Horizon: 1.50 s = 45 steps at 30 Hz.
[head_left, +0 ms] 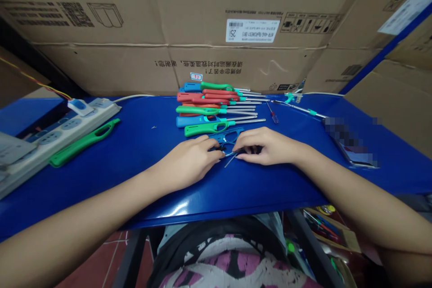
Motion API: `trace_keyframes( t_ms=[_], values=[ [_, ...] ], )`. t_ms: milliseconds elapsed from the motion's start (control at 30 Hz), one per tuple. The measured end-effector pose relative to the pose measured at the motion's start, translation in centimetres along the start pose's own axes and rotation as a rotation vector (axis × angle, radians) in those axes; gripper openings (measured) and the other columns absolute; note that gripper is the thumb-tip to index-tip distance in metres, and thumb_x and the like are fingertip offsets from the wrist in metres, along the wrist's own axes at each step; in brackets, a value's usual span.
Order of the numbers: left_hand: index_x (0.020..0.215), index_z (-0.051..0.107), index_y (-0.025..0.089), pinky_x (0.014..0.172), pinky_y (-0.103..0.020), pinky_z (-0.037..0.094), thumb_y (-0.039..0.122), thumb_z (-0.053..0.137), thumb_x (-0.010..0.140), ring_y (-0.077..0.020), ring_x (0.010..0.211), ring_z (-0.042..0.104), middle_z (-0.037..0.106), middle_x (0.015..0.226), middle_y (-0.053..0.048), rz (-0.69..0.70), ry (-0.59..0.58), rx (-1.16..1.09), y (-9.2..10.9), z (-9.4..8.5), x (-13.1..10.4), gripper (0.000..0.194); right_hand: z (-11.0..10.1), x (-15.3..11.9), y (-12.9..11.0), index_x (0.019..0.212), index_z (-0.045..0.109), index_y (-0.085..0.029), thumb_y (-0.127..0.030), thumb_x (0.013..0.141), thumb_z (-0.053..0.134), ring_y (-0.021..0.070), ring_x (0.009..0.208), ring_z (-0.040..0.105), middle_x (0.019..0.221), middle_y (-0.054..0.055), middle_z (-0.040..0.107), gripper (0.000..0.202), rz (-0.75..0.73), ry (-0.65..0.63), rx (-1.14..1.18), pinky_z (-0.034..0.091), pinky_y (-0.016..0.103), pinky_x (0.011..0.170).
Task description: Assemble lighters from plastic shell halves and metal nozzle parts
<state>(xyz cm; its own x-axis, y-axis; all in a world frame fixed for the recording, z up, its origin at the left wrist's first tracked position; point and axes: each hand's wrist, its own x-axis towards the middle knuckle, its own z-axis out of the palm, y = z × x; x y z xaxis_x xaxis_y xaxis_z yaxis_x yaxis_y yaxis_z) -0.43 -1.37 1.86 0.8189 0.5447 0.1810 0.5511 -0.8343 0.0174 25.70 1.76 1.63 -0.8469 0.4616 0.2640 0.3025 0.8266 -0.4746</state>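
Note:
At the middle of the table, my left hand (194,159) is closed in a pinch on a small dark part with a shiny edge. Facing it, my right hand (261,146) has thumb and forefinger closed on a thin metal piece (230,161) that points down and to the left. The fingertips of both hands are close together and partly hide what they hold. Just beyond them lies a blue lighter casing (232,135), partly covered by my fingers. Behind it is a stack of long-necked lighters (205,110) in red, green and blue, their metal tubes pointing right.
A green lighter casing (84,144) lies beside a white power strip (60,132) at left. To the right are a small screwdriver (274,116), a metal rod with teal fittings (299,108) and a phone (351,144). A large cardboard box (128,67) walls off the back.

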Motion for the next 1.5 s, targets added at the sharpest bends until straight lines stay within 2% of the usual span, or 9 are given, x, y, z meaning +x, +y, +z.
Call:
trace_keyframes(
  t_ms=[433,533,633,833,1100,1267,1500],
  values=[
    [0.117,0.071,0.021,0.084,-0.042,0.056,0.022,0.045,0.101,-0.0256,0.097,0.064,0.068,0.112,-0.009,-0.002,-0.016,-0.009,0.1,-0.2,0.0,0.031,-0.1,-0.1,-0.2,0.103,0.075,-0.015,-0.029,0.094,0.061,0.0114,0.071,0.064,0.097,0.007,0.072,0.021,-0.03,0.011,-0.061,0.051,0.023,0.067],
    [0.117,0.071,0.022,0.084,-0.041,0.056,0.023,0.045,0.101,-0.0253,0.098,0.064,0.068,0.112,-0.009,-0.008,-0.024,-0.01,0.1,-0.2,-0.1,0.03,-0.1,-0.3,0.0,0.104,0.076,-0.016,-0.029,0.095,0.06,0.0133,0.078,0.067,0.1,0.008,0.073,0.022,-0.037,0.012,-0.076,0.051,0.024,0.071],
    [0.117,0.071,0.022,0.084,-0.041,0.056,0.024,0.045,0.102,-0.0256,0.098,0.064,0.068,0.112,-0.009,-0.011,-0.033,-0.01,0.1,-0.1,-0.1,0.03,0.0,-0.3,0.0,0.104,0.077,-0.018,-0.029,0.096,0.058,0.0149,0.085,0.068,0.103,0.008,0.072,0.023,-0.03,-0.02,-0.16,0.05,0.025,0.075],
    [0.116,0.071,0.021,0.084,-0.041,0.056,0.024,0.045,0.101,-0.0252,0.097,0.063,0.067,0.11,-0.009,-0.003,-0.014,-0.007,0.0,0.1,0.0,0.03,-0.1,-0.2,-1.0,0.11,0.076,-0.02,-0.035,0.099,0.053,0.0162,0.082,0.065,0.104,0.008,0.07,0.029,-0.041,-0.118,-0.389,0.047,0.027,0.069],
    [0.116,0.072,0.022,0.082,-0.04,0.057,0.023,0.045,0.101,-0.0251,0.095,0.064,0.068,0.11,-0.009,0.004,-0.009,0.006,-0.1,0.0,-0.1,0.03,-0.5,-0.5,-0.4,0.105,0.077,-0.018,-0.031,0.097,0.056,0.0151,0.089,0.069,0.106,0.007,0.073,0.026,-0.018,-0.055,-0.177,0.05,0.025,0.078],
    [0.117,0.073,0.021,0.08,-0.041,0.058,0.022,0.046,0.101,-0.0256,0.094,0.065,0.069,0.11,-0.01,0.027,0.014,0.026,-0.1,0.1,-0.2,0.031,-0.5,-0.4,-0.9,0.1,0.078,-0.019,-0.033,0.098,0.056,0.0153,0.085,0.068,0.103,0.006,0.073,0.026,-0.021,-0.082,-0.277,0.049,0.026,0.074],
    [0.114,0.075,0.023,0.079,-0.041,0.059,0.024,0.044,0.101,-0.0261,0.094,0.065,0.069,0.111,-0.011,0.033,0.013,0.058,-0.1,0.1,-0.2,0.033,-0.6,-0.2,-1.4,0.099,0.077,-0.02,-0.035,0.099,0.053,0.0173,0.092,0.064,0.106,0.008,0.067,0.029,-0.031,-0.104,-0.384,0.047,0.028,0.074]
  ],
)
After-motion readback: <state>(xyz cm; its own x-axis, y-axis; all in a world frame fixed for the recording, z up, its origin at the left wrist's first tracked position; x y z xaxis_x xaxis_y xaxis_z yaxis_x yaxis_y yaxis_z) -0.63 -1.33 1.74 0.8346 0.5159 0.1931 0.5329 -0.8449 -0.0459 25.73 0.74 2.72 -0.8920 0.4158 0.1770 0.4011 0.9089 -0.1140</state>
